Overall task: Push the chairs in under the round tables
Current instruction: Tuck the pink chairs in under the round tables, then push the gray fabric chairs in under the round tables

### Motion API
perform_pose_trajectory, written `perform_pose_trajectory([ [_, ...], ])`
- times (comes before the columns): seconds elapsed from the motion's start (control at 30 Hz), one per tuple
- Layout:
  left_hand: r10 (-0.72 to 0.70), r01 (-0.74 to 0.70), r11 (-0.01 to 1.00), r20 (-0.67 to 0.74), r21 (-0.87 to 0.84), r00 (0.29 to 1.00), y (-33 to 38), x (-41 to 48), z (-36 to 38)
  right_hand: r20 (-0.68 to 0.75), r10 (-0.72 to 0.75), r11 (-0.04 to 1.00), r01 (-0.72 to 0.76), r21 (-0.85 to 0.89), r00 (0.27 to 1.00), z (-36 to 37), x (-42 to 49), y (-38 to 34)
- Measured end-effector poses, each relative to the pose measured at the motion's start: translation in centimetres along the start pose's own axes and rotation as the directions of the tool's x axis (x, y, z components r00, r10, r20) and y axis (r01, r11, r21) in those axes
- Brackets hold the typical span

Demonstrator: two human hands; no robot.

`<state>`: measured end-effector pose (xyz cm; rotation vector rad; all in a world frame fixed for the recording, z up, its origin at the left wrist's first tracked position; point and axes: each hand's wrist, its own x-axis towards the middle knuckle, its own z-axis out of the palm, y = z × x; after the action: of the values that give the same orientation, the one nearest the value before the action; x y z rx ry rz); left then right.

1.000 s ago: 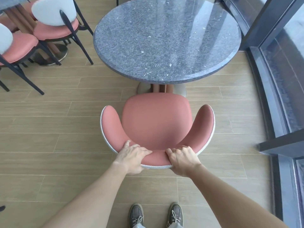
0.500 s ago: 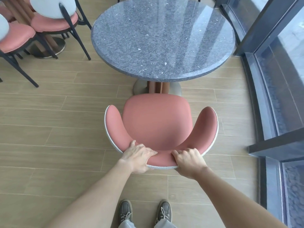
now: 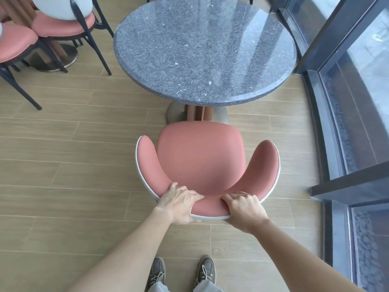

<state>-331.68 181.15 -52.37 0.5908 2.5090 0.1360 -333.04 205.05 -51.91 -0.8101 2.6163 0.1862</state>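
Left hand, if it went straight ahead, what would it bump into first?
The left hand grips the pink chair; beyond its seat, probably the round table edge, though height is unclear.

We are looking at a desk (image 3: pixel 202 49) whose round top is showing polished grey speckled stone, glossy and carrying bright reflections. Its base (image 3: pixel 174 113) is showing dull brushed metal. The chair (image 3: pixel 200 157) is wearing smooth, matt pink upholstery, leather-like, and its outer shell is showing rough white woven cloth along the rim. The floor (image 3: pixel 63 165) is lying in matt, wood-grained planks. The side chairs (image 3: pixel 63 26) are standing on thin dark frames, seemingly painted metal, with similar pink padding. The window frame (image 3: pixel 336 32) is looking like dark matt metal.
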Motion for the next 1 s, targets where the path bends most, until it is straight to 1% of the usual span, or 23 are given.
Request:
perform_pose_trajectory([
  [0.03, 0.009, -0.009, 1.0, -0.023, -0.025, 1.0, -0.1, 0.0, -0.2, 0.009, 0.012, 0.996, -0.013, 0.083, 1.0, -0.4, 0.0, 0.2],
  [0.07, 0.002, -0.01, 0.992, -0.062, -0.127, 0.998, -0.4, 0.0, -0.6, 0.028, 0.04, 0.973, -0.045, 0.225, 0.999, -1.1, -0.1, 0.4],
  [0.1, -0.024, -0.016, 0.951, -0.125, -0.308, 0.992, -0.4, -0.2, -1.2, 0.029, 0.084, 0.899, -0.088, 0.43, 0.996, -2.2, -0.3, 0.6],
  [0.13, -0.087, -0.029, 0.859, -0.2, -0.512, 0.976, -0.5, -0.4, -2.1, -0.01, 0.153, 0.764, -0.112, 0.635, 0.988, -3.4, -0.2, 0.7],
  [0.17, -0.176, -0.055, 0.739, -0.271, -0.671, 0.946, -0.7, -0.6, -3.2, -0.072, 0.245, 0.616, -0.098, 0.782, 0.967, -4.6, -0.1, 0.9],
  [0.2, -0.255, -0.107, 0.64, -0.342, -0.761, 0.904, -0.7, -0.8, -4.5, -0.137, 0.322, 0.5, -0.045, 0.865, 0.937, -6.0, 0.1, 1.2],
  [0.27, -0.348, -0.259, 0.539, -0.492, -0.801, 0.798, -0.3, -1.3, -8.4, -0.265, 0.396, 0.365, 0.114, 0.924, 0.879, -9.3, 0.2, 1.2],
  [0.33, -0.381, -0.462, 0.479, -0.65, -0.747, 0.657, 0.5, -2.6, -13.3, -0.411, 0.433, 0.299, 0.302, 0.905, 0.802, -13.3, -0.2, 0.8],
  [0.37, -0.396, -0.555, 0.466, -0.723, -0.69, 0.567, 0.8, -3.8, -16.0, -0.498, 0.454, 0.286, 0.409, 0.867, 0.739, -15.7, -0.7, 0.6],
  [0.43, -0.41, -0.694, 0.463, -0.827, -0.552, 0.384, 1.3, -7.2, -21.1, -0.667, 0.467, 0.277, 0.621, 0.734, 0.58, -20.8, -1.9, -0.1],
  [0.47, -0.404, -0.745, 0.454, -0.858, -0.489, 0.317, 1.5, -9.4, -23.3, -0.739, 0.442, 0.272, 0.709, 0.65, 0.508, -23.4, -2.6, -0.7],
  [0.5, -0.386, -0.781, 0.451, -0.884, -0.431, 0.265, 1.6, -11.6, -25.2, -0.798, 0.4, 0.272, 0.773, 0.574, 0.452, -25.9, -3.2, -1.3],
  [0.53, -0.364, -0.798, 0.461, -0.903, -0.388, 0.228, 1.7, -13.7, -26.6, -0.836, 0.353, 0.274, 0.808, 0.521, 0.42, -27.9, -3.7, -2.0],
  [0.6, -0.344, -0.784, 0.521, -0.924, -0.337, 0.168, 1.9, -17.8, -28.2, -0.872, 0.263, 0.27, 0.836, 0.478, 0.413, -31.5, -4.1, -4.0],
  [0.67, -0.359, -0.753, 0.575, -0.926, -0.32, 0.12, 1.5, -21.4, -28.5, -0.893, 0.187, 0.232, 0.865, 0.445, 0.409, -33.7, -3.9, -6.3],
  [0.8, -0.374, -0.684, 0.681, -0.927, -0.262, -0.017, -0.6, -27.7, -27.7, -0.942, 0.021, 0.154, 0.93, 0.333, 0.334, -36.8, -1.9, -12.0],
  [0.9, -0.402, -0.622, 0.746, -0.905, -0.237, -0.138, -2.6, -32.5, -26.0, -0.953, -0.088, 0.049, 0.957, 0.286, 0.289, -38.9, 0.3, -18.3],
  [1.0, -0.439, -0.547, 0.796, -0.87, -0.259, -0.225, -4.8, -37.9, -23.6, -0.949, -0.216, -0.096, 0.962, 0.254, 0.229, -40.8, 2.3, -25.8],
])
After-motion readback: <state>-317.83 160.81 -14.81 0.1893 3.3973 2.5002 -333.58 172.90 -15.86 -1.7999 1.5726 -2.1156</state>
